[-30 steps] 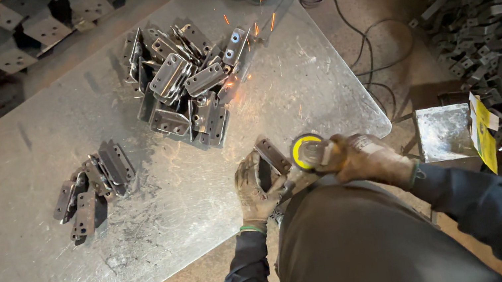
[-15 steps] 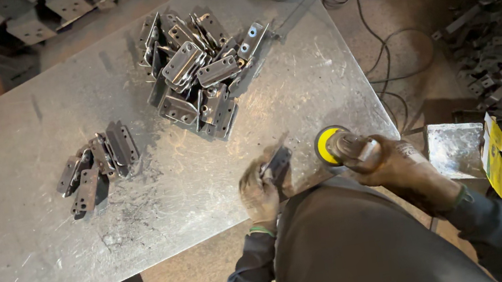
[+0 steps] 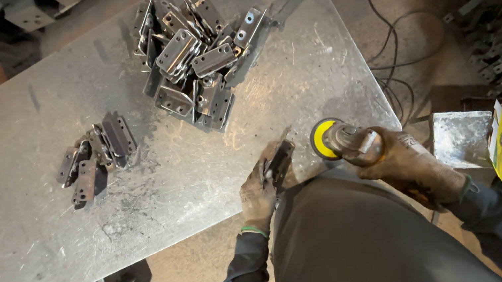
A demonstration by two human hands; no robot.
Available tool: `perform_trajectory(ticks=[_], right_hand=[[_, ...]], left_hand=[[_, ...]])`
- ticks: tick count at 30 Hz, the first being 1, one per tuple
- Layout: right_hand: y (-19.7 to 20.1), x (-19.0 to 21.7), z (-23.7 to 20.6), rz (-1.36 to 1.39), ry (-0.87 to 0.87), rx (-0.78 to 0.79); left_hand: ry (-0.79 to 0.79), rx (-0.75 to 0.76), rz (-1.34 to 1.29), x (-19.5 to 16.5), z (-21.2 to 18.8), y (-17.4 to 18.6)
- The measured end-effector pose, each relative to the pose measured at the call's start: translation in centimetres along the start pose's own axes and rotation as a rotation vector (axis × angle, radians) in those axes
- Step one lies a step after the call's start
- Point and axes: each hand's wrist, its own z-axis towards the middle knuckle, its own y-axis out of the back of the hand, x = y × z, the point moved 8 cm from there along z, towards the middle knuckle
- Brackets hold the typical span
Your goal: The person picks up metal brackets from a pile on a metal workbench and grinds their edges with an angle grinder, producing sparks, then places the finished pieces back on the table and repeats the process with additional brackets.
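We see a table (image 3: 48,260) of dull silver-grey steel, scuffed with pale scratches. Near its far edge, the big heap of brackets (image 3: 199,68) is dark grey with lighter, shinier faces; the small pile of brackets (image 3: 95,155), toward the table's left end, is darker, almost black-brown. At the table's near edge, the grinder (image 3: 348,141) shows a bright yellow disc with a dark centre and a silver head. Our gloves on the left hand (image 3: 258,193) and right hand (image 3: 410,163) are grimy brown-grey, the left with a green cuff band. Our sleeves are dark blue.
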Motion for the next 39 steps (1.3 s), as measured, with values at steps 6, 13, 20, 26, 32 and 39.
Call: perform_trajectory(ticks=[6, 13, 20, 26, 32, 39], right_hand=[[-0.5, 0.3, 0.6, -0.038, 0.036, 0.045], [-1.2, -0.4, -0.7, 0.082, -0.141, 0.044], [-2.4, -0.1, 0.0, -0.002, 0.008, 0.132], [-3.9, -0.5, 0.5, -0.118, -0.016, 0.170], [-4.7, 1.9, -0.4, -0.116, -0.018, 0.246], [-2.2, 3.2, -0.9, 0.162, -0.023, 0.159]], left_hand=[[0.345, -0.087, -0.598, 2.8, -1.3, -2.1], [0.668, -0.006, -0.861, 3.6, -3.6, -4.0], [0.477, 0.114, -0.847, -0.8, -4.1, -3.6], [0.222, 0.065, -0.440, -5.5, -3.6, -1.3], [0.035, 0.059, -0.247, -7.5, -3.6, -0.8], [-0.157, 0.017, -0.230, -9.2, -3.8, 0.4]])
